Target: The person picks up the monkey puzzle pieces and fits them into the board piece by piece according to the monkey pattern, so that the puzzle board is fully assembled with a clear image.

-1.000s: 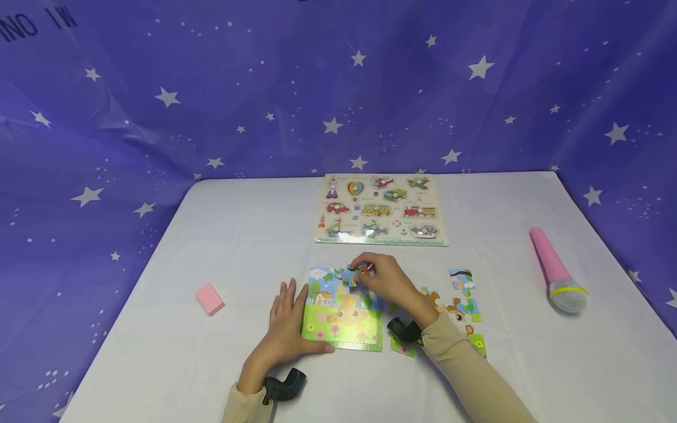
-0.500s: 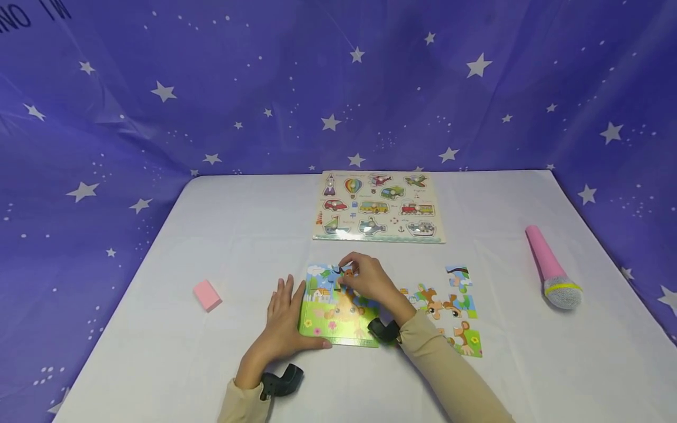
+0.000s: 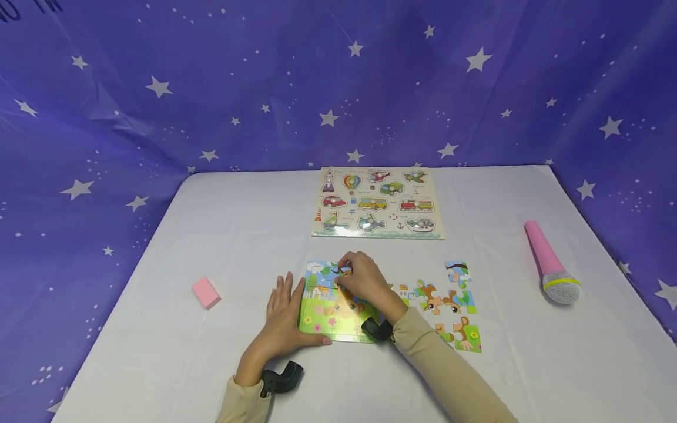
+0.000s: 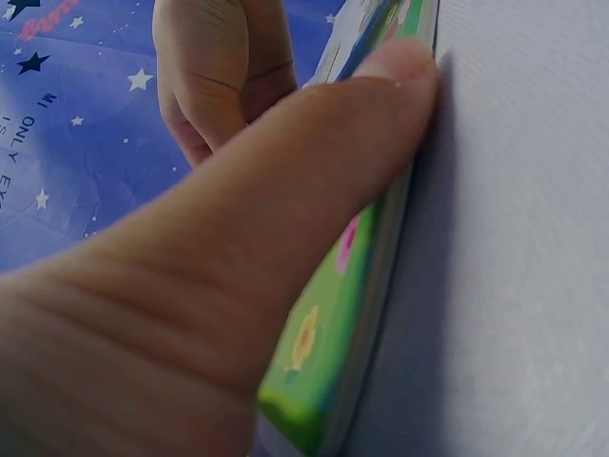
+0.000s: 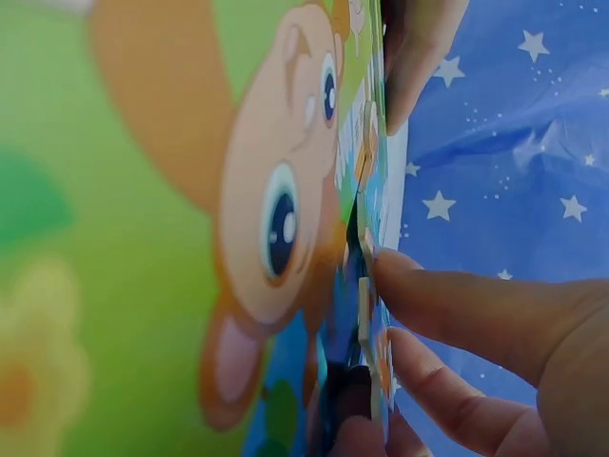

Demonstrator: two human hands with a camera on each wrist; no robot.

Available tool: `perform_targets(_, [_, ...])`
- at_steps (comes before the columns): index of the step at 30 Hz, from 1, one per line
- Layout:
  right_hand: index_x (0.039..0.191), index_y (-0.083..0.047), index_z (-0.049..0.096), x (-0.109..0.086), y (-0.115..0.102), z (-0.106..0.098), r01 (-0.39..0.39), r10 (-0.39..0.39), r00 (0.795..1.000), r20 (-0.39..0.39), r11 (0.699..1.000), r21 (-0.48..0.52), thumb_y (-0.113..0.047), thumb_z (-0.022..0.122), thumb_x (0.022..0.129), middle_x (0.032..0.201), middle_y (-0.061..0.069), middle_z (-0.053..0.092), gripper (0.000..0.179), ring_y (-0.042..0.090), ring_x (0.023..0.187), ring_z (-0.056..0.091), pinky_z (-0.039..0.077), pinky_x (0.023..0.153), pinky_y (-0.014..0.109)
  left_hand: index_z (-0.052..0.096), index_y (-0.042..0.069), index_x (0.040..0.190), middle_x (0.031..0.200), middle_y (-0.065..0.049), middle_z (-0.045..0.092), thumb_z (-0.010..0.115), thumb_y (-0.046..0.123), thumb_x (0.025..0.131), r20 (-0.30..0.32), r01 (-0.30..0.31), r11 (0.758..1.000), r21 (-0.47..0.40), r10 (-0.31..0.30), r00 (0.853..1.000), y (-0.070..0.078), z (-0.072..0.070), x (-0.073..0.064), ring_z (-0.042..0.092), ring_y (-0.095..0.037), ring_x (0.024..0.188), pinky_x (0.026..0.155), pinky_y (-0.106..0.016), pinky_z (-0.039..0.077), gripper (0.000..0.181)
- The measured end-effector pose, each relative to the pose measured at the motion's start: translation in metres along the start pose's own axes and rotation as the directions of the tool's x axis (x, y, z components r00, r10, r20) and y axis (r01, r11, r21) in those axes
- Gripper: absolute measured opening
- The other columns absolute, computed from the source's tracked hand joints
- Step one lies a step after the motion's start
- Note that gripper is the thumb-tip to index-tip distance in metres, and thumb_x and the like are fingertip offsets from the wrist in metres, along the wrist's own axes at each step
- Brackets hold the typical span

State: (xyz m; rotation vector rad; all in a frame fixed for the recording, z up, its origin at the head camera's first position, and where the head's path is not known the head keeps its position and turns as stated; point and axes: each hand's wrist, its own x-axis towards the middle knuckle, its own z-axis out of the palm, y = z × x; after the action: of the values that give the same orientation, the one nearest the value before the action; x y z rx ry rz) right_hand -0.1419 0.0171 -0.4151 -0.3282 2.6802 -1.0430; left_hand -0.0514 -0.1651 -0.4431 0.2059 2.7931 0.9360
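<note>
A square jigsaw board [image 3: 314,331] with a monkey picture lies flat on the white table. My left hand [image 3: 284,323] rests along its left side with fingers straight; in the left wrist view the thumb [image 4: 381,105] lies over the front edge. At the board's upper part my right hand [image 3: 368,282] pinches a small jigsaw piece, mostly hidden by the fingers in the head view. In the right wrist view, thumb and fingers hold the jigsaw piece [image 5: 365,309] at the picture's surface, near a fitted piece; whether it is fully seated I cannot tell.
Loose jigsaw pieces [image 3: 466,338] lie to the right of the board, several joined or close together. Behind stands out a vehicle peg puzzle [image 3: 378,202], lying flat. A pink block [image 3: 206,292] is at left, a pink toy microphone [image 3: 551,264] at right. A starry purple cloth [image 3: 296,82] hangs behind.
My right hand has moved a little left across the board's upper part with the jigsaw piece and now stays near there. The left hand keeps its place on the board.
</note>
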Motion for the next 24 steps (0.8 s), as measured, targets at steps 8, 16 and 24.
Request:
perform_targets(8, [0.098, -0.009, 0.065, -0.0019, -0.0022, 0.0023, 0.013, -0.014, 1.000, -0.014, 0.995, -0.095, -0.024, 0.072, 0.075, 0.095, 0.006, 0.053, 0.029, 0.016, 0.078, 0.048, 0.043, 0.067, 0.029, 0.013, 0.002, 0.145, 0.151, -0.022, -0.004, 0.080, 0.054, 0.053, -0.003, -0.002, 1.000, -0.003, 0.002, 1.000, -0.0002, 0.0001, -0.0004, -0.012, -0.038, 0.139, 0.110, -0.055, -0.002, 0.125])
perform_targets(16, [0.097, -0.011, 0.066, -0.0023, -0.0016, 0.0032, 0.038, -0.041, 0.999, -0.019, 0.991, -0.126, -0.025, 0.072, 0.076, 0.096, 0.005, 0.052, 0.026, 0.016, 0.083, 0.048, 0.044, 0.071, 0.030, 0.014, 0.002, 0.145, 0.151, -0.022, -0.004, 0.080, 0.054, 0.053, -0.005, 0.007, 1.000, -0.002, -0.007, 1.000, -0.0005, 0.0012, 0.0006, -0.012, -0.038, 0.139, 0.110, -0.056, -0.001, 0.124])
perform_targets(24, [0.097, -0.009, 0.066, -0.0101, -0.0054, 0.0032, 0.148, -0.152, 0.988, -0.019, 0.979, -0.137, -0.028, 0.066, 0.082, 0.096, 0.005, 0.055, 0.024, 0.016, 0.085, 0.047, 0.044, 0.070, 0.028, 0.013, 0.002, 0.145, 0.151, -0.022, -0.004, 0.080, 0.053, 0.055, 0.001, 0.009, 1.000, 0.003, -0.009, 1.000, 0.0000, -0.0001, 0.0001, -0.012, -0.038, 0.139, 0.109, -0.056, -0.001, 0.123])
